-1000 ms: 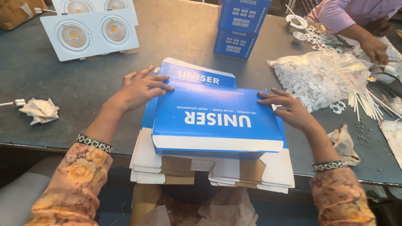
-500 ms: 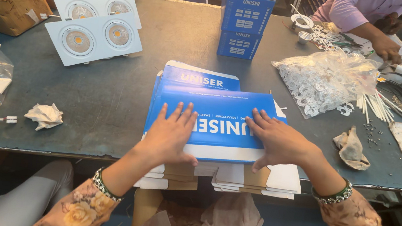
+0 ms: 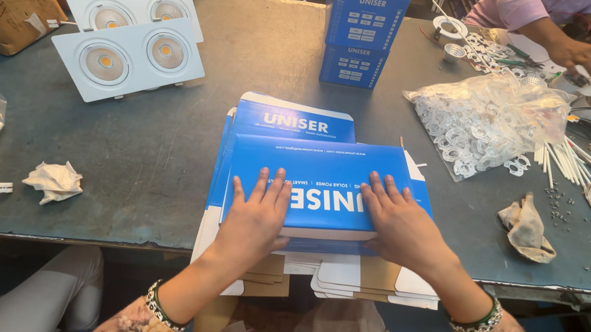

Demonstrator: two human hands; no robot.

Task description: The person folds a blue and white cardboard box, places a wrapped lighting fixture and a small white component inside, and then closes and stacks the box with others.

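A flattened blue carton (image 3: 319, 183) is being pressed down at the lower centre of the frame, on top of a stack of flat blue cartons (image 3: 293, 120) lying at the near edge of the dark table (image 3: 263, 60). The left hand (image 3: 255, 217) is being laid palm-down on the carton's left half, its fingers spread and flat, gripping nothing; the right hand (image 3: 399, 224) is being laid the same way on the right half, fingers stretched out toward the middle, just beside those of the left. Beaded bracelets are being worn on both wrists. Under the carton, white and brown flaps (image 3: 364, 279) are being left to hang over the table edge. Whether the carton is fully folded is hard to tell from this angle. At the upper left of the frame, white twin downlight fixtures (image 3: 127, 57) are being kept in a row, beside an open cardboard box (image 3: 5, 7). At the upper centre, closed blue boxes (image 3: 364, 34) are being stacked upright. To the right, a clear bag of small white rings (image 3: 487, 120) is being rested near a bundle of white sticks (image 3: 567, 161) and a crumpled rag (image 3: 527, 227). At the lower left, a crumpled white paper (image 3: 52, 181) is lying apart from the stack. At the upper right, another person's hand (image 3: 578, 56) is being occupied with small parts.
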